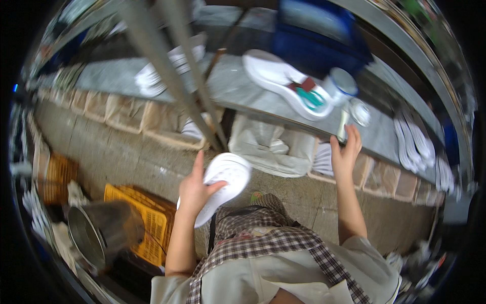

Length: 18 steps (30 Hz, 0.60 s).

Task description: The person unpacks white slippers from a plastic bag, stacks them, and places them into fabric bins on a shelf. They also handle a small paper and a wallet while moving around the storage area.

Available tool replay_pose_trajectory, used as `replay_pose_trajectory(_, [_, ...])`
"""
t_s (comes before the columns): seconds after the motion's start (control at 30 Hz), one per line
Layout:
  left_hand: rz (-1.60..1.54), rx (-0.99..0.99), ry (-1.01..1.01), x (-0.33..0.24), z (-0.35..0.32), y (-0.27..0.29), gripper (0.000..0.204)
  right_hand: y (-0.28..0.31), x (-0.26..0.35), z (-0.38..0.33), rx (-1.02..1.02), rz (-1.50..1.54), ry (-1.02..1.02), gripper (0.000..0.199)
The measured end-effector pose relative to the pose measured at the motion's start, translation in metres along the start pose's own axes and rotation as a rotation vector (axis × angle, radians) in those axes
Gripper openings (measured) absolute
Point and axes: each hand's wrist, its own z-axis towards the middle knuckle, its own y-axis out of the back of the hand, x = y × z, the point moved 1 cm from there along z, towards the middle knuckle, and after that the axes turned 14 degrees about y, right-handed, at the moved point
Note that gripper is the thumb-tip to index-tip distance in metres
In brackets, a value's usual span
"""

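Note:
My left hand [193, 191] grips a white shoe sole [229, 177], thumb on its dotted face and index finger stretched along the edge. At the shelf's front edge, my right hand [345, 156] has its fingers apart around the lower end of a slim pale tool [344, 123]; whether they touch it I cannot tell. Beside that tool lies a small round white thing [360, 112], like a roll. Farther left on the shelf, a larger white sole [268, 76] carries teal-handled scissors [310, 99] and a dark red block [308, 84]. A white cup with a blue rim [340, 83] stands beside it.
White soles are stacked on the shelf at right [412, 139] and left [152, 78]. A blue crate [319, 38] stands behind. Lined baskets [271, 147] hang below the shelf edge. Metal posts [162, 66] cross at left. A yellow crate [152, 223] and metal bucket [104, 233] sit lower left.

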Motion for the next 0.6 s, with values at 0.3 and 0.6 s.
replay_pose_trajectory(0.3, [0.181,0.109,-0.290,0.090,-0.008,0.043,0.121,-0.110,0.278,-0.011,1.375,0.909,0.518,0.058])
replay_pose_trajectory(0.6, [0.160,-0.192,-0.010,0.266,-0.002,0.096,0.104,-0.279,0.401,-0.034,1.853,0.707,0.239,0.047])
